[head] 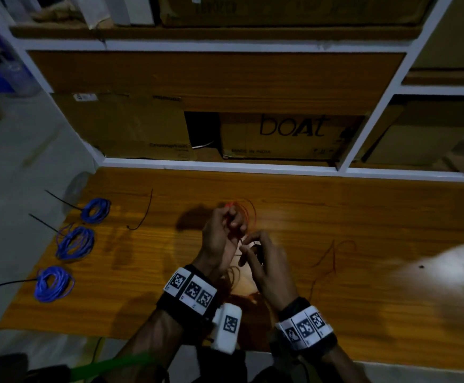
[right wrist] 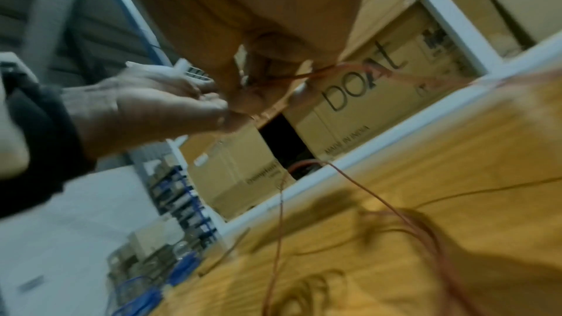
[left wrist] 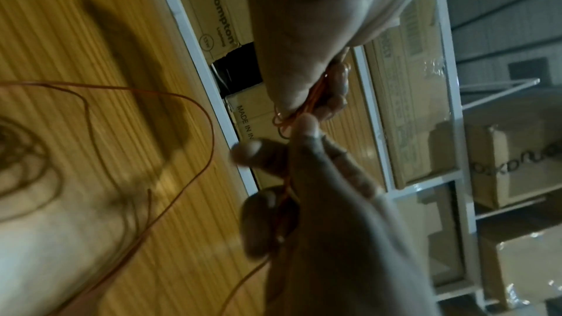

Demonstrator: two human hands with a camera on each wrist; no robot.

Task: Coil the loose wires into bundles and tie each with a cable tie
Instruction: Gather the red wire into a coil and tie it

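Observation:
Above the middle of the wooden table [head: 148,275], my left hand [head: 221,230] grips a few loops of thin red wire [head: 248,214]. Close beside it, my right hand [head: 266,261] pinches the same wire between thumb and fingers. In the left wrist view the red loops [left wrist: 304,107] sit between the fingertips of both hands. A long slack run of the wire [left wrist: 209,133] trails down onto the table, seen too in the right wrist view [right wrist: 359,182]. A loose black cable tie [head: 145,214] lies left of my hands.
Three blue wire bundles [head: 96,210] [head: 76,242] [head: 54,283], each with a black tie sticking out, lie along the table's left edge. More loose red wire [head: 333,255] lies on the right. A shelf of cardboard boxes [head: 291,136] stands behind the table.

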